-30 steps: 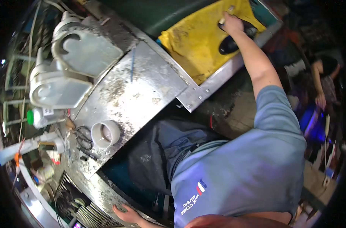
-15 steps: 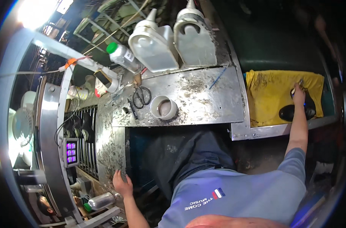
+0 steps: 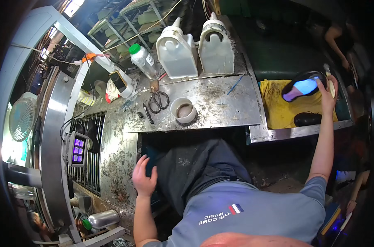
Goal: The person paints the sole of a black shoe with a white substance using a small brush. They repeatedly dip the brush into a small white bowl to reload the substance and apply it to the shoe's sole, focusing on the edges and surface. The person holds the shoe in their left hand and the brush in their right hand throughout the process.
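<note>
My right hand is closed at the edge of a dark shoe, which is raised over the yellow cloth with its underside glowing blue-white. A slim, pale brush-like tool is in the same hand, its tip standing up beyond the fingers. A second black shoe lies on the yellow cloth, close to the near metal edge. My left hand is empty, fingers spread, in the air beside the left end of the metal bench.
A white cup of brownish liquid stands on the metal bench. Black scissors lie beside it. Two squeeze bottles and a green-capped bottle stand behind. A purple-lit lamp is at left. Another person's arm shows at far right.
My right hand has lifted one shoe off the cloth and turned it, so its glowing underside shows. My left hand has moved up and right, away from the bench edge.
</note>
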A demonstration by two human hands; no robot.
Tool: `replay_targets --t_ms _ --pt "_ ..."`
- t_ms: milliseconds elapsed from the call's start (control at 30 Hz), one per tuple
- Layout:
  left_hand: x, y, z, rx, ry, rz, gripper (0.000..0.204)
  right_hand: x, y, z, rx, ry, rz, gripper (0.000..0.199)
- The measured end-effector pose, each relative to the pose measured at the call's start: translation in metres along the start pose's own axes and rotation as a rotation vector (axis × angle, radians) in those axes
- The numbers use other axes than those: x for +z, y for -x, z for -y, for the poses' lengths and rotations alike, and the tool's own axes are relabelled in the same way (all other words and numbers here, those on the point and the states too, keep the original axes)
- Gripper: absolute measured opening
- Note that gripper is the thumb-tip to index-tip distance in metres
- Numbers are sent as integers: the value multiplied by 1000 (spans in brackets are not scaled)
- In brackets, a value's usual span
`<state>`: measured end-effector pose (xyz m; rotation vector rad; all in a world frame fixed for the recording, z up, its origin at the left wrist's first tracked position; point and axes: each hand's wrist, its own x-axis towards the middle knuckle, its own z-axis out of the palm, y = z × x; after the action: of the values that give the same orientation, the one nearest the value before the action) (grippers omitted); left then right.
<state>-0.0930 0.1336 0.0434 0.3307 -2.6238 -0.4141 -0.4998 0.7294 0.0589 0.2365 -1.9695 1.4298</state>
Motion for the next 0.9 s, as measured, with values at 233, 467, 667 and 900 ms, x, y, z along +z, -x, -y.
replay_targets --t_ms 233,467,667,900 --pt "12 -63 -60 132 737 363 85 101 69 203 -185 -782 673 64" --pt "5 -92 -56 84 1248 1046 102 233 159 291 258 -1189 1147 67" --pt "50 -6 -3 -400 1680 789 125 303 198 281 233 -960 1198 51" --pt "78 79 30 -601 1998 408 71 302 145 242 104 -313 1143 34"
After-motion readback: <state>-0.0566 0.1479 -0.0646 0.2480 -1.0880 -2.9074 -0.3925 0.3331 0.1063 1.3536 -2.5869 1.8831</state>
